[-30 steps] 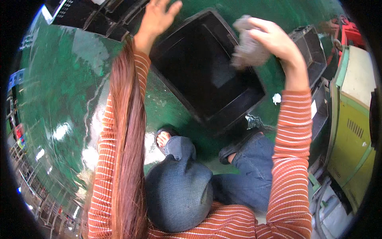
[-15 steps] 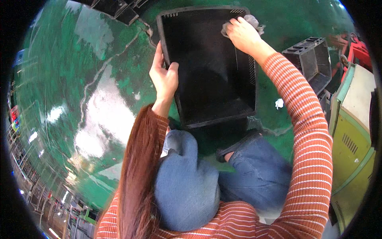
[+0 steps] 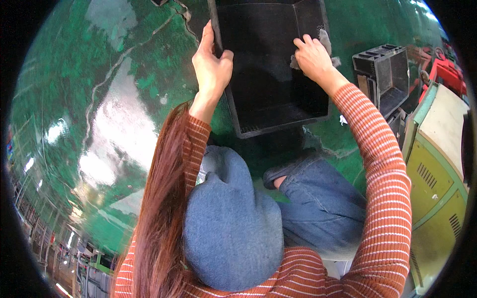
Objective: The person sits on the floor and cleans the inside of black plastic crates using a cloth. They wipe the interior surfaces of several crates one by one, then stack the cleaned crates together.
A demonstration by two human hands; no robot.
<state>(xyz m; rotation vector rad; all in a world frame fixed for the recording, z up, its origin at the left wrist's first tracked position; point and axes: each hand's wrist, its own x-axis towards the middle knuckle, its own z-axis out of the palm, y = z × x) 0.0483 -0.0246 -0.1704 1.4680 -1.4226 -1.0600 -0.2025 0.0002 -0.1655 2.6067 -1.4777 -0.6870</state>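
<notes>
A black plastic crate is held up in front of me, its open side toward me and its far end cut off by the upper edge of the view. My left hand grips its left rim, with the thumb inside and the fingers round the outer wall. At the right wall, my right hand is closed on a crumpled grey rag and presses it over the rim. Bits of the rag stick out on both sides of the fingers; the rest is hidden under the hand.
Smaller grey-black crates stand stacked at the right. Beyond them are a red metal frame and a yellow-green machine cabinet. A white scrap lies on the cracked green floor. My bent knees are just below the crate.
My right hand has slid the rag down along the crate's right wall, toward me. The crate sits higher in the view, and my left hand still holds its left rim.
</notes>
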